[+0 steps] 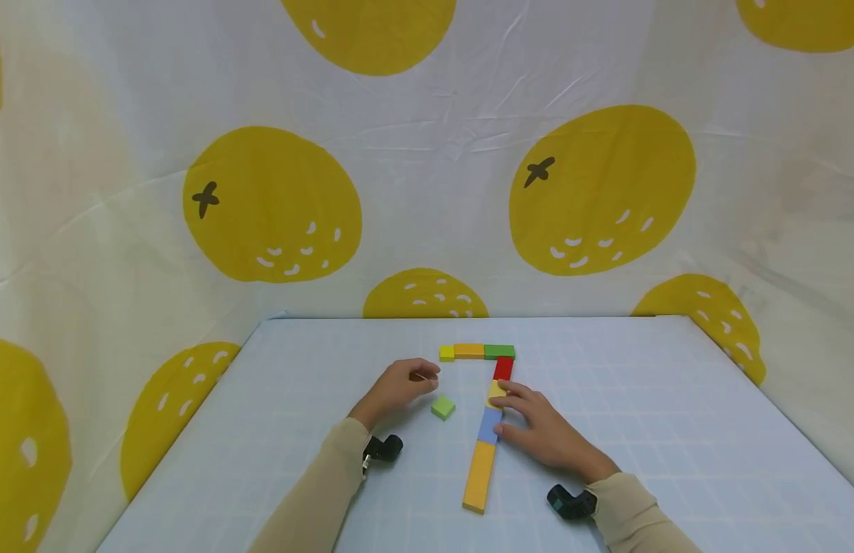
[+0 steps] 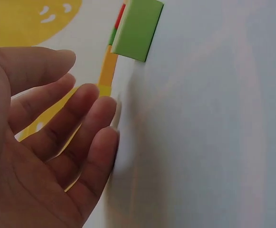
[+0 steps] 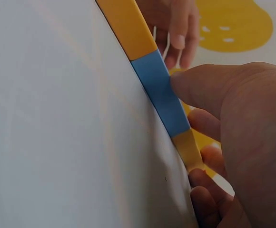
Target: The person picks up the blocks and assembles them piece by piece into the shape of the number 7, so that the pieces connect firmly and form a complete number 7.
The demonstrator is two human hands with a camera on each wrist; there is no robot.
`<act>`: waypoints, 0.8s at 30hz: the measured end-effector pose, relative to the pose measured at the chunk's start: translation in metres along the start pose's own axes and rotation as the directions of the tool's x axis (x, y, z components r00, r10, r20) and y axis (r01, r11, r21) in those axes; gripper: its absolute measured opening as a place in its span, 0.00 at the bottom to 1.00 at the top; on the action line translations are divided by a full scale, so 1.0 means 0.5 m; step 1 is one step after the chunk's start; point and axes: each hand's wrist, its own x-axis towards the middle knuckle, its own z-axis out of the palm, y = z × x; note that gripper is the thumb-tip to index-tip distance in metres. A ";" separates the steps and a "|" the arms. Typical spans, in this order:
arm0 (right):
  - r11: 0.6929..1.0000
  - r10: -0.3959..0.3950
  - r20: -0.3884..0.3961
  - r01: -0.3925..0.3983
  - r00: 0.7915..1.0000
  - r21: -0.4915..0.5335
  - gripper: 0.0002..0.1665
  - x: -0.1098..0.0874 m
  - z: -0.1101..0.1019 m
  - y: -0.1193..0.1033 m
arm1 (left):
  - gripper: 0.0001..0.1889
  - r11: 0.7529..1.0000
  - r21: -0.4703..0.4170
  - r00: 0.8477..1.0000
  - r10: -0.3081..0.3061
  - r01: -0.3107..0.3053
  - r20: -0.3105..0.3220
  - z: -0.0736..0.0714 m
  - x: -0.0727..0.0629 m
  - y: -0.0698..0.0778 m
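Flat coloured blocks lie end to end on the table. A long orange block [image 1: 478,478] is nearest, followed by a blue block [image 1: 489,427], a pale yellow block [image 1: 494,395] and a red block [image 1: 503,369]. My right hand [image 1: 554,434] rests along this line: its thumb touches the blue block [image 3: 159,95], while its fingertips reach the pale yellow one. To the left, my left hand [image 1: 402,388] hovers with loosely bent fingers and holds nothing. A loose light green block [image 1: 443,408] lies between the hands, apart from the line.
At the far end a green block [image 1: 499,351], an orange block [image 1: 469,351] and a small yellow block [image 1: 447,353] run leftward, forming a corner with the red one. Behind the pale table [image 1: 192,476] hangs a white sheet [image 1: 434,192] with yellow fruit shapes.
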 end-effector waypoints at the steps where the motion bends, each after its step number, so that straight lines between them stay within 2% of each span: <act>1: 1.000 0.003 0.002 -0.003 1.000 0.001 0.27 0.000 0.000 0.000 | 0.13 1.000 0.006 1.000 0.004 -0.004 0.010 0.000 -0.005 0.001; 9: 1.000 0.020 -0.002 -0.020 1.000 -0.005 0.27 0.002 0.000 -0.002 | 0.14 0.998 0.039 0.996 0.053 -0.056 0.077 0.003 -0.033 0.012; 15: 1.000 0.026 0.009 -0.026 1.000 0.014 0.27 0.003 0.002 0.000 | 0.15 0.999 0.026 0.995 0.039 -0.041 0.091 0.007 -0.040 0.009; 24: 0.999 0.045 0.011 -0.045 0.999 0.009 0.27 0.001 -0.002 -0.007 | 0.17 0.998 0.021 0.993 0.051 -0.053 0.110 0.013 -0.044 0.004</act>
